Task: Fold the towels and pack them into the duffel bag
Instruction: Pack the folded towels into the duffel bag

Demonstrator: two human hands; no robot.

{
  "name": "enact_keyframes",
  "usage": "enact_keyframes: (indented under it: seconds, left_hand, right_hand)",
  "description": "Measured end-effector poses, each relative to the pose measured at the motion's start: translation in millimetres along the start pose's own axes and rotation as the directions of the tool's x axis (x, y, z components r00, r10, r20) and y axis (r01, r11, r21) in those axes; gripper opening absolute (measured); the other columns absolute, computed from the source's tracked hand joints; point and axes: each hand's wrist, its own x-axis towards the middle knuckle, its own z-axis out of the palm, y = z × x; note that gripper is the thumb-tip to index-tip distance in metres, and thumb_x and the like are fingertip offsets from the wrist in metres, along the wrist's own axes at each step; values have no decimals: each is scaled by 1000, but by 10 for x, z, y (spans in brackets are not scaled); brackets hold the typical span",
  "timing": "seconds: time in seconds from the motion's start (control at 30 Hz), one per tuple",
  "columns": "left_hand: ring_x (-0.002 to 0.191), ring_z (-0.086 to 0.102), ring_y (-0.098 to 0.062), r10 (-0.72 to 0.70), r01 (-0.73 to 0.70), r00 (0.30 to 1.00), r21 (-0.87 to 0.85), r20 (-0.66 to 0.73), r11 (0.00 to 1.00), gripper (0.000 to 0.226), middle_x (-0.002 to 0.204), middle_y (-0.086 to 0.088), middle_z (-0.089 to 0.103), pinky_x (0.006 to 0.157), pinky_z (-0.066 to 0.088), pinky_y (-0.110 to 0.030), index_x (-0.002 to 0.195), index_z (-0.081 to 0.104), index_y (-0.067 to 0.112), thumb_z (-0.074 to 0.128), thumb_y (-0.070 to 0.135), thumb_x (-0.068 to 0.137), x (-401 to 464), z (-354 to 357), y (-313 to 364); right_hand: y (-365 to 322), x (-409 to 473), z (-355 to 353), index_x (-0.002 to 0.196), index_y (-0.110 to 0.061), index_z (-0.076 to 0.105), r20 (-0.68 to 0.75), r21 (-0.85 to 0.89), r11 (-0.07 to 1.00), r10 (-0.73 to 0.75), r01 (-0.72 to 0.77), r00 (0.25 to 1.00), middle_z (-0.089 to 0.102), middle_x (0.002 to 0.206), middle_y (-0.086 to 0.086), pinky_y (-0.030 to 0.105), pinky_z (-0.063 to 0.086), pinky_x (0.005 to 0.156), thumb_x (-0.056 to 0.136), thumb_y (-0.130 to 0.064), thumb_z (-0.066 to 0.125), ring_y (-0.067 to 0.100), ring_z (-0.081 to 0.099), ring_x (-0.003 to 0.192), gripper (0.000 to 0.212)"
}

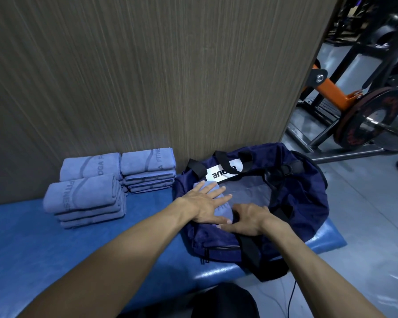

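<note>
The left hand [206,204] lies flat, fingers spread, on a folded blue-grey microfibre towel [223,211] inside the open navy fabric duffel bag [303,193], hiding most of it. The right hand [248,218] curls at the towel's near edge; whether it grips is unclear. Two stacks of folded towels [87,193] sit left on the blue padded bench [55,244].
</note>
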Motion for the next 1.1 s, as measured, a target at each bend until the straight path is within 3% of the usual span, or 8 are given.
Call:
enact_keyframes:
  seconds: [0.17, 0.3, 0.43, 0.53, 0.73, 0.83, 0.97, 1.1]
  left_hand:
    - [153, -23, -18, 15, -16, 1000, -30, -17, 999, 91, 168, 7, -14, 122, -17, -47, 159, -5, 40, 31, 84, 88, 5, 17, -17]
    - [153, -23, -18, 20, -21, 1000, -34, -18, 999, 91, 168, 7, -14, 123, -17, -47, 159, -5, 40, 32, 84, 88, -2, 8, -26]
    - [153, -22, -19, 22, -22, 999, -6, -25, 1000, 89, 168, 6, -15, 123, -16, -48, 159, -7, 39, 27, 83, 90, 10, 23, -31]
    - [154, -19, -19, 35, -34, 998, 5, -51, 999, 84, 168, 5, -15, 123, -13, -48, 159, -9, 36, 23, 78, 94, -11, -3, -47]
    - [151, 23, -19, 102, -136, 897, -48, -430, 990, 51, 165, 2, 27, 124, 16, -38, 157, 30, 19, 36, 27, 108, -476, -122, -367]
    - [118, 53, -25, -84, 18, 771, -111, -632, 994, 41, 131, 2, 60, 97, 43, -38, 134, 61, 21, 48, 8, 97, -766, -185, -789]
    - [112, 56, -28, -384, 318, 666, -222, -640, 922, 27, 123, -2, 62, 89, 46, -40, 123, 66, 21, 51, 20, 101, -1012, -427, -1382]
    - [115, 56, -27, -498, 464, 709, -202, -500, 863, 23, 120, -3, 65, 91, 51, -43, 118, 64, 23, 60, 31, 96, -1085, -599, -1783]
  right_hand:
    - [2, -49, -27, 109, -21, 59, 119, 23, 1000, 6, -9, 993, 59, 113, -1, 31, 46, 81, 81, -81, 52, 19, 58, 98, 66]
    - [-36, -119, -46, 112, -26, 62, 143, -58, 997, 49, -41, 988, 61, 122, -2, 42, 41, 102, 79, -88, 41, 23, 59, 116, 74]
    - [-69, -150, -62, 99, -27, 63, 43, -88, 995, 43, -39, 998, 63, 110, -5, 40, 40, 98, 87, -79, 44, 21, 58, 113, 57]
    - [-104, -177, -122, 79, -24, 63, -96, -31, 1000, -2, -1, 995, 63, 86, -5, 31, 44, 74, 90, -65, 56, 19, 62, 92, 43]
    - [-416, -65, -334, 79, -23, 59, -270, 18, 993, -107, 116, 957, 69, 92, 4, 29, 42, 71, 91, -43, 66, 24, 62, 94, 24]
    - [-694, 100, -364, 70, -23, 57, -357, 151, 956, -183, 250, 916, 64, 76, 0, 29, 40, 65, 92, -36, 66, 21, 59, 77, 27]
    - [-1048, 341, -369, 88, -19, 70, -459, 165, 910, -271, 381, 846, 73, 89, 2, 36, 52, 78, 93, -29, 64, 25, 66, 88, 13]
    - [-1283, 521, -352, 125, -24, 66, -494, 147, 896, -300, 419, 816, 67, 108, 5, 34, 49, 89, 96, -26, 60, 25, 62, 104, 29]
